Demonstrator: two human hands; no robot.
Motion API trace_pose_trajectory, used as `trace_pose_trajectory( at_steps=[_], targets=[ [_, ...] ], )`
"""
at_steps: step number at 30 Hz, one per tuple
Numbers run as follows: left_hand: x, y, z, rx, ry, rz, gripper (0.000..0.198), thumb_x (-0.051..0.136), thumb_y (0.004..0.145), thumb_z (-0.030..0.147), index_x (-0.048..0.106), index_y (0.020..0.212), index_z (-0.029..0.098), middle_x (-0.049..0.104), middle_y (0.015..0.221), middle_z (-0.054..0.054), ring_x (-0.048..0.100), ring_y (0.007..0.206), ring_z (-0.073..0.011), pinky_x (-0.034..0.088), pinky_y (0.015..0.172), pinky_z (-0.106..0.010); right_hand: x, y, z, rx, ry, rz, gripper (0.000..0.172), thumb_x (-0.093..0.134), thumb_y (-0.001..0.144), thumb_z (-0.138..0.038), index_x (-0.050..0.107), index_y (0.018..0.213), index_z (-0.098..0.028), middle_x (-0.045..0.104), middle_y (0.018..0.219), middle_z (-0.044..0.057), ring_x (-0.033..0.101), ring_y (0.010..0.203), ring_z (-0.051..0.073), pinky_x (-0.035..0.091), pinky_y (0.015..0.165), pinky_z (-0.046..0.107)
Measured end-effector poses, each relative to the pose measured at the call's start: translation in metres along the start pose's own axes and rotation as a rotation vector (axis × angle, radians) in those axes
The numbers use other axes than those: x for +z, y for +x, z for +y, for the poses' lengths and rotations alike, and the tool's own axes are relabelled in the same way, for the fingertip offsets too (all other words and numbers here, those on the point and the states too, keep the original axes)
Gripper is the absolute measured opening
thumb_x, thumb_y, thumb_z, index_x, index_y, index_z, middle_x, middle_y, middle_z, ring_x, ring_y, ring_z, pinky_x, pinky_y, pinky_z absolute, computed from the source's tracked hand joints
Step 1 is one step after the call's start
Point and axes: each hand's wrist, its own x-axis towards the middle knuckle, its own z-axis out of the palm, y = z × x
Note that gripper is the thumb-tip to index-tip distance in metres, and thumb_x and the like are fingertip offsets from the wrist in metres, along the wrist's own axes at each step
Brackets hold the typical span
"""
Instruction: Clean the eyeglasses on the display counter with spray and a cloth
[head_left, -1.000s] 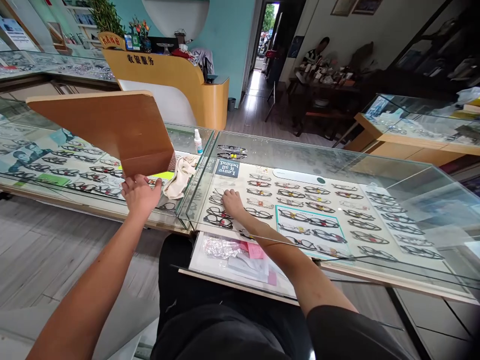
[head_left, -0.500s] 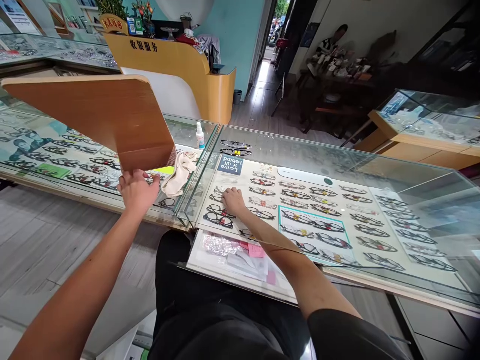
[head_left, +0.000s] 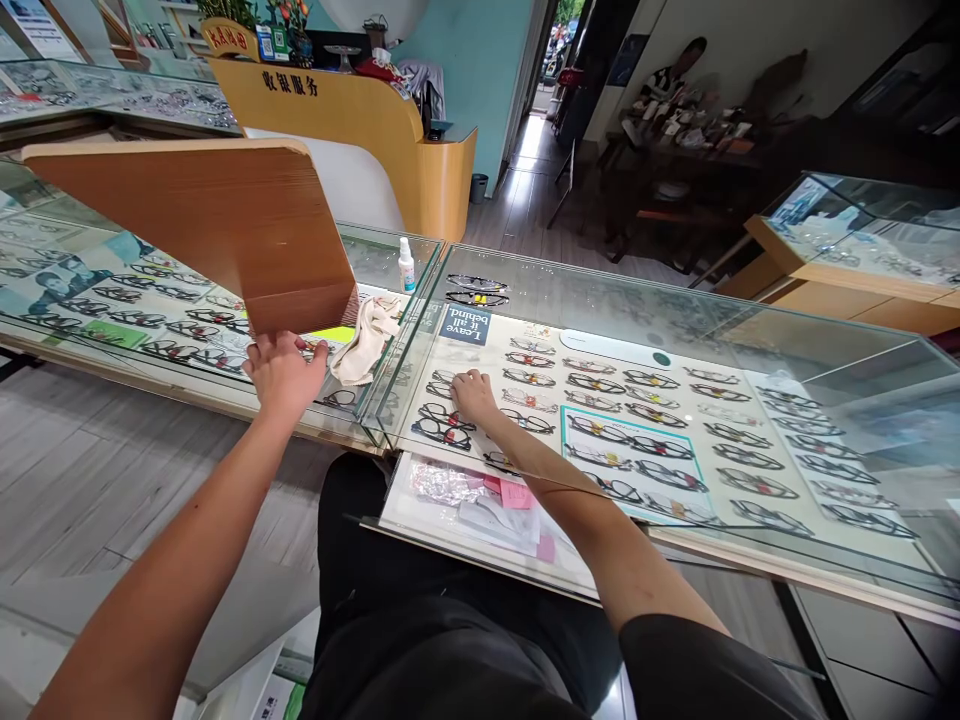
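My left hand (head_left: pixel 285 375) lies on the glass counter top with its thumb apart from the other fingers, at the foot of a tilted brown wooden board (head_left: pixel 217 220) on a stand. Inside the glass display case, my right hand (head_left: pixel 474 397) is lowered among rows of eyeglasses, its fingers bent and close together at a pair of eyeglasses (head_left: pixel 441 381). My fingertips there are partly hidden. Dark-framed eyeglasses (head_left: pixel 442 432) lie just below that hand. A crumpled beige cloth (head_left: pixel 367 340) rests between the hands, right of the board.
A white spray bottle (head_left: pixel 406 268) stands on the counter behind the cloth. Below the case, an open drawer (head_left: pixel 420 530) holds plastic bags and pink slips. A yellow service desk (head_left: pixel 352 115) stands beyond. Far back, a person (head_left: pixel 675 75) is at a cluttered table.
The camera view has shifted slightly, so the scene sits a little to the right. Both hands stay at about the same places, the left by the board and the right among the eyeglasses.
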Motion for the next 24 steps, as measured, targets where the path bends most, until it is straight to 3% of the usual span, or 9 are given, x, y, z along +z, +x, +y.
trace_pose_trajectory(
  at_steps=[8, 18, 22, 24],
  targets=[
    [0.004, 0.002, -0.003, -0.002, -0.035, 0.007, 0.036, 0.061, 0.103, 0.053, 0.067, 0.116, 0.020, 0.055, 0.159, -0.029, 0.047, 0.153, -0.0530, 0.038, 0.125, -0.069, 0.002, -0.002, 0.000, 0.001, -0.006, 0.017, 0.046, 0.040, 0.117, -0.030, 0.080, 0.132, -0.013, 0.059, 0.168, 0.023, 0.043, 0.152, 0.038, 0.036, 0.121, 0.052],
    [0.003, 0.002, -0.001, -0.005, -0.023, 0.005, 0.035, 0.061, 0.103, 0.052, 0.068, 0.115, 0.020, 0.058, 0.156, -0.028, 0.050, 0.147, -0.0510, 0.040, 0.123, -0.067, -0.012, -0.011, -0.004, 0.001, 0.014, 0.016, 0.044, 0.043, 0.115, -0.028, 0.084, 0.125, -0.013, 0.063, 0.163, 0.023, 0.045, 0.150, 0.040, 0.034, 0.123, 0.056],
    [0.004, 0.002, -0.002, 0.009, -0.010, 0.006, 0.035, 0.061, 0.103, 0.051, 0.068, 0.115, 0.019, 0.058, 0.156, -0.028, 0.050, 0.148, -0.0515, 0.040, 0.123, -0.067, -0.033, -0.026, -0.025, -0.023, 0.031, 0.042, 0.051, 0.035, 0.117, -0.030, 0.073, 0.143, -0.008, 0.053, 0.172, 0.027, 0.041, 0.157, 0.043, 0.031, 0.129, 0.060],
    [0.004, 0.002, -0.002, 0.011, -0.010, 0.005, 0.035, 0.061, 0.103, 0.051, 0.068, 0.115, 0.019, 0.058, 0.156, -0.028, 0.050, 0.148, -0.0517, 0.040, 0.123, -0.067, -0.044, -0.038, -0.045, -0.090, 0.047, 0.019, 0.050, 0.034, 0.117, -0.029, 0.071, 0.145, -0.008, 0.059, 0.165, 0.027, 0.048, 0.151, 0.040, 0.036, 0.127, 0.057]
  ],
)
